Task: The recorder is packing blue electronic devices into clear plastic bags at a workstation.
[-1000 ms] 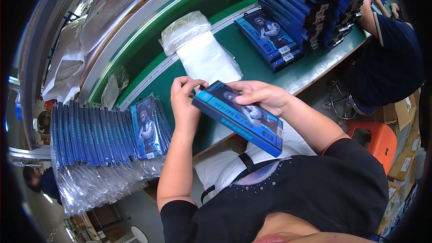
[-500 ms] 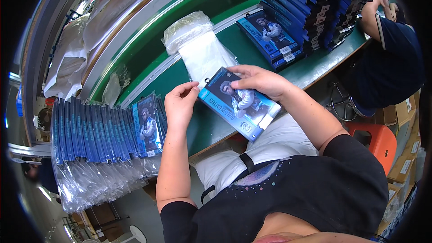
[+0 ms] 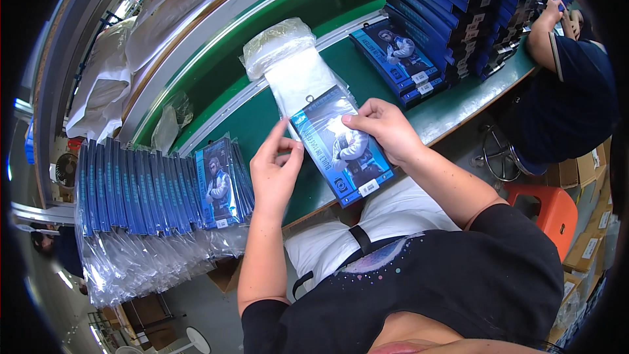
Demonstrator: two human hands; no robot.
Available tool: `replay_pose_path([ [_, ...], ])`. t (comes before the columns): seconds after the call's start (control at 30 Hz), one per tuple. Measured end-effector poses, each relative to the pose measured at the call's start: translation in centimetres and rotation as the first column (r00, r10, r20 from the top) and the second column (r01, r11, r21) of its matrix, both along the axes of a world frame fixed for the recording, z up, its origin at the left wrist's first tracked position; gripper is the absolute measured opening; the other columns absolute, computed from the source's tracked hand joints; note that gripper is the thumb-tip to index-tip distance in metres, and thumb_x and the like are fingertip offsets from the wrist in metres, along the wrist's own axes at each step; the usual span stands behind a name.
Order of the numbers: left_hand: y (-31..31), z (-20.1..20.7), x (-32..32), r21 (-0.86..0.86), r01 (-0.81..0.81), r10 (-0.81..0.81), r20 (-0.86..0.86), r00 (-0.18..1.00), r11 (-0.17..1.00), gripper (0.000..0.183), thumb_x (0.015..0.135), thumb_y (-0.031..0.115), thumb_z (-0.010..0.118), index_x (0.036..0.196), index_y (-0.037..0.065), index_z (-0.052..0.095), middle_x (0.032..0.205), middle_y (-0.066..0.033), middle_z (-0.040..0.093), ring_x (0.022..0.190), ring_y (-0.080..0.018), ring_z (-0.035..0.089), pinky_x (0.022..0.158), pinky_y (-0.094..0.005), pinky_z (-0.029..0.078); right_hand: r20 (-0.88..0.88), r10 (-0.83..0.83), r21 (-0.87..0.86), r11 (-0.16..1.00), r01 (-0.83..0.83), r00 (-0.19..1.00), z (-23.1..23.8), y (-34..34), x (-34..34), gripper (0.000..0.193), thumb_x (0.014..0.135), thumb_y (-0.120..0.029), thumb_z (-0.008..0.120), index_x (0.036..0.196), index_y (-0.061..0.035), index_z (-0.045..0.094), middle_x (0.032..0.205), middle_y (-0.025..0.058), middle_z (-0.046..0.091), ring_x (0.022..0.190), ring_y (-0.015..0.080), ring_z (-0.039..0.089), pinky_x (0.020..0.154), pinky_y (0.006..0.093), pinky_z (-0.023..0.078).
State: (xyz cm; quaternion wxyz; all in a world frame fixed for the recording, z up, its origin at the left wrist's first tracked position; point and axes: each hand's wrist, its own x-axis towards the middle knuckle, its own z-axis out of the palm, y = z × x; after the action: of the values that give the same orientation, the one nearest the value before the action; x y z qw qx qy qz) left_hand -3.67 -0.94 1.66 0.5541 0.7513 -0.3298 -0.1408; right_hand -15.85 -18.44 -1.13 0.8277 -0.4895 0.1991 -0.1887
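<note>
A flat blue-and-black box (image 3: pixel 354 157) with a printed figure and a hang tab is tilted above the bench's front edge. My right hand (image 3: pixel 391 132) grips its right edge, thumb on the front face and the other fingers mostly hidden. Close to the box's left edge is my left hand (image 3: pixel 276 167), index finger stretched toward the upper left corner and thumb apart. Whether that fingertip touches the box, I cannot tell. Glare crosses the box's face. Behind its upper end lies a stack of clear plastic bags (image 3: pixel 295 82), flat on the green bench.
Bagged boxes (image 3: pixel 144 187) stand in a row at left, their loose plastic ends hanging off the bench. Tall piles of similar boxes (image 3: pixel 445 16) are at the back right. A co-worker (image 3: pixel 576 85) sits beyond them. An orange stool (image 3: pixel 547 216) stands at right.
The box has turned more upright and shifted slightly left, its top now overlapping the bag stack. My left hand's fingers have spread and moved lower along its edge. My right hand has shifted down.
</note>
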Motion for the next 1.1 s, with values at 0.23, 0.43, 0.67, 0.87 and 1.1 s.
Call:
replay_pose_path([
  [0.23,-1.3,-1.6,-0.2,-0.416,-0.275,-0.235,-0.827,0.511,0.866,0.033,0.088,0.011,0.064,0.115,-0.005,0.055,0.108,-0.0141,0.063,0.097,-0.0242,0.063,0.084,-0.0361,0.052,-0.124,0.21,-0.268,0.934,-0.236,0.97,1.6,1.5,-0.8,0.034,0.081,-0.015,0.076,0.102,0.0035,0.055,0.084,0.0063,0.061,0.07,0.0084,0.059,0.061,0.0221,0.049],
  [0.43,-0.6,0.8,0.4,-0.453,-0.428,-0.253,-0.859,0.446,0.782,0.033,0.091,0.014,0.057,0.116,-0.007,0.054,0.11,-0.0186,0.064,0.098,-0.0302,0.065,0.09,-0.0435,0.053,-0.015,0.48,-0.485,0.764,-0.427,0.877,4.3,0.9,-2.7,0.103,0.067,-0.007,0.084,0.15,-0.0101,0.022,0.101,0.0079,0.054,0.088,0.0122,0.058,0.076,0.0251,0.048],
  [0.67,-0.2,2.1,-6.6,-0.599,0.165,-0.578,-0.603,0.549,0.783,0.041,0.098,0.026,0.049,0.125,-0.004,0.049,0.12,-0.0173,0.057,0.114,-0.0276,0.057,0.098,-0.0479,0.047,0.51,-0.045,-0.686,0.581,0.438,0.859,6.1,1.5,-2.3,0.023,0.079,0.009,0.054,0.099,0.0006,0.063,0.089,0.013,0.065,0.079,0.0216,0.065,0.07,0.03,0.051],
  [0.87,2.1,3.7,-6.0,-0.509,0.048,-0.479,-0.769,0.423,0.86,0.051,0.101,0.037,0.041,0.133,-0.003,0.045,0.124,-0.0161,0.056,0.116,-0.022,0.054,0.092,-0.0388,0.047,0.391,0.389,-0.872,0.445,0.202,0.834,7.5,3.9,-2.2,0.016,0.072,0.004,0.054,0.086,-0.0007,0.059,0.078,0.0155,0.061,0.069,0.0344,0.061,0.061,0.04,0.049],
  [1.1,4.2,4.5,-3.5,-0.464,-0.172,-0.002,-0.35,0.937,0.869,0.05,0.077,-0.005,0.048,0.127,-0.003,0.049,0.115,-0.0137,0.059,0.103,-0.0217,0.059,0.092,-0.0315,0.046,0.299,0.49,-0.848,0.53,-0.008,0.818,6.4,3.6,-1.4,0.034,0.08,-0.01,0.066,0.113,-0.0038,0.06,0.094,0.0134,0.065,0.081,0.0297,0.064,0.075,0.0363,0.051],
])
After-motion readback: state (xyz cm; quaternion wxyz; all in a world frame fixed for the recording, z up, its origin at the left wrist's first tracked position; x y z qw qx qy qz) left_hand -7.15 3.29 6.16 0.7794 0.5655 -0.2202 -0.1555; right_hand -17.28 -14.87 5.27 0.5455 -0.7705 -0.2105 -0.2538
